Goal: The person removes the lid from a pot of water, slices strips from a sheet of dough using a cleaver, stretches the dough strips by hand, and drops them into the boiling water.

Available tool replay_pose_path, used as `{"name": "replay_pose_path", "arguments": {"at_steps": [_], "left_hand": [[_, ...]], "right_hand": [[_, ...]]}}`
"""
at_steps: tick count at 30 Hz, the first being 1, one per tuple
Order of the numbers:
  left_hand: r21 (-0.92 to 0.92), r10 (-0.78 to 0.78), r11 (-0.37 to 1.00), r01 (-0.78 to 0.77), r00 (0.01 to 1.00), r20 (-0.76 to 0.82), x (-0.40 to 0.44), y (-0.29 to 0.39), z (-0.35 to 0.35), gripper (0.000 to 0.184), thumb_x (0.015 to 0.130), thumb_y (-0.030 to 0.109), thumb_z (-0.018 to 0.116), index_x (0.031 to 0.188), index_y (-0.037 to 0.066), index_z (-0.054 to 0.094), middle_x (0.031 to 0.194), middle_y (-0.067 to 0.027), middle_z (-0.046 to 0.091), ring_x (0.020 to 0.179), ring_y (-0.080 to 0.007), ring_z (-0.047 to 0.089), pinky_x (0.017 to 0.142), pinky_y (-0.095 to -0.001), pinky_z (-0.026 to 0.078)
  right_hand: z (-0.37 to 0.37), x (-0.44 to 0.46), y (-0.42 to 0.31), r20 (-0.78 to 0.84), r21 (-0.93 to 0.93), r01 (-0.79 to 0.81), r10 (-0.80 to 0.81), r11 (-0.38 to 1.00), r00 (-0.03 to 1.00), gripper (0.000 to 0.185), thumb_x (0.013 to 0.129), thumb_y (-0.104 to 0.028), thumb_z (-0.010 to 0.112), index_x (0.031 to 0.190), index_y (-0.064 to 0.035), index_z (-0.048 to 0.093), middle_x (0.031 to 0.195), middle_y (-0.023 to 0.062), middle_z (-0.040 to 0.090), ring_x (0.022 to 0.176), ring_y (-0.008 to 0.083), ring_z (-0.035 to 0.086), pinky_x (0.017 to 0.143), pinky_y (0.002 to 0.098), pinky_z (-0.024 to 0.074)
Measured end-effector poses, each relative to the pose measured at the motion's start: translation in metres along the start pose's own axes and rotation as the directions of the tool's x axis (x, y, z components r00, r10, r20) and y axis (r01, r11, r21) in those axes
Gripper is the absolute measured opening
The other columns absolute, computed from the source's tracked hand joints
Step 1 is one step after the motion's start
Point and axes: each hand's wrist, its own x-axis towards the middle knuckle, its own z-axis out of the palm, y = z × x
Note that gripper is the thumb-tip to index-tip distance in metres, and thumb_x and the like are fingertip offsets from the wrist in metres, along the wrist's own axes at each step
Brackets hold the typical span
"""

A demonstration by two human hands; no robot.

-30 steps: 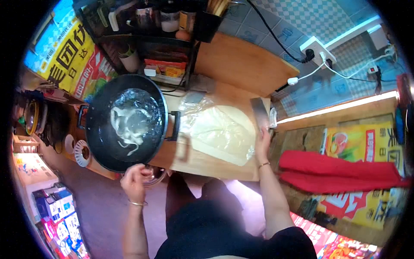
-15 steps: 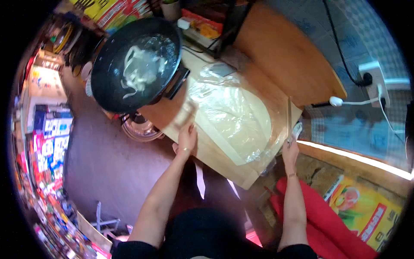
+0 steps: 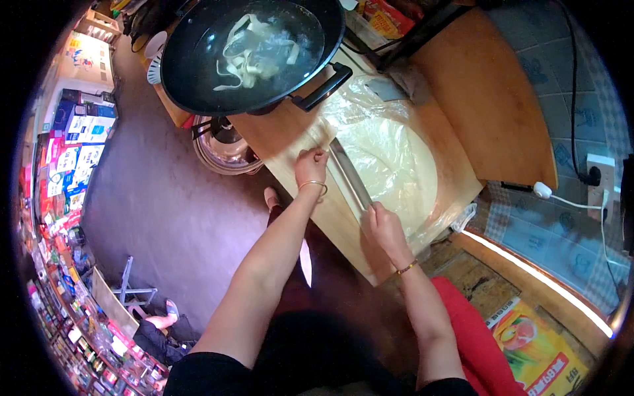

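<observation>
In my right hand (image 3: 384,228) is a long knife (image 3: 352,175), its blade lying along the left edge of a pale dough sheet (image 3: 413,162). The fingers are wrapped round the near end. Clear plastic film (image 3: 353,105) covers much of the dough. My left hand (image 3: 310,167) is closed above the wooden board (image 3: 290,142), left of the blade; whether anything is inside it is hidden. Just beyond its fingers, by the knife's far end, lies a pale strip of dough (image 3: 321,134). White dough strips (image 3: 254,56) sit in liquid in a black wok (image 3: 191,82).
The wok's handle (image 3: 323,87) juts over the board. Below the wok is a metal basin (image 3: 221,155) at floor level. A wooden chair back (image 3: 485,92) borders the board's right side. White plugs and cords (image 3: 545,191) hang at the wall.
My right hand has brought the knife left, from beyond the dough's right side to its left edge. My left hand is now closed beside the blade. The camera view has shifted.
</observation>
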Motion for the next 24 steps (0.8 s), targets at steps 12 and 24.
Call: {"name": "replay_pose_path", "arguments": {"at_steps": [12, 24], "left_hand": [[0.033, -0.055, 0.998, 0.056, 0.998, -0.025, -0.003, 0.010, -0.002, 0.010, 0.071, 0.017, 0.063, 0.073, 0.008, 0.064, 0.073, -0.0121, 0.056, 0.070, -0.0263, 0.057, 0.066, -0.0351, 0.044], [0.083, -0.074, 0.994, 0.076, 0.997, -0.028, -0.002, 0.013, -0.003, 0.010, 0.069, 0.014, 0.063, 0.077, 0.008, 0.065, 0.076, -0.0116, 0.056, 0.072, -0.0261, 0.057, 0.068, -0.0352, 0.045]], "right_hand": [[0.001, -0.002, -0.008, 0.046, -0.052, -0.027, 0.029, 0.998, 0.999, 0.019, 0.088, -0.017, 0.044, 0.087, 0.0002, 0.051, 0.064, 0.0244, 0.055, 0.061, 0.0402, 0.055, 0.053, 0.0470, 0.0427], [0.006, 0.002, -0.020, 0.127, -0.189, -0.087, 0.112, 0.978, 0.986, 0.021, 0.088, -0.018, 0.043, 0.083, 0.0028, 0.047, 0.062, 0.0251, 0.055, 0.060, 0.0409, 0.056, 0.054, 0.0475, 0.0449]]}}
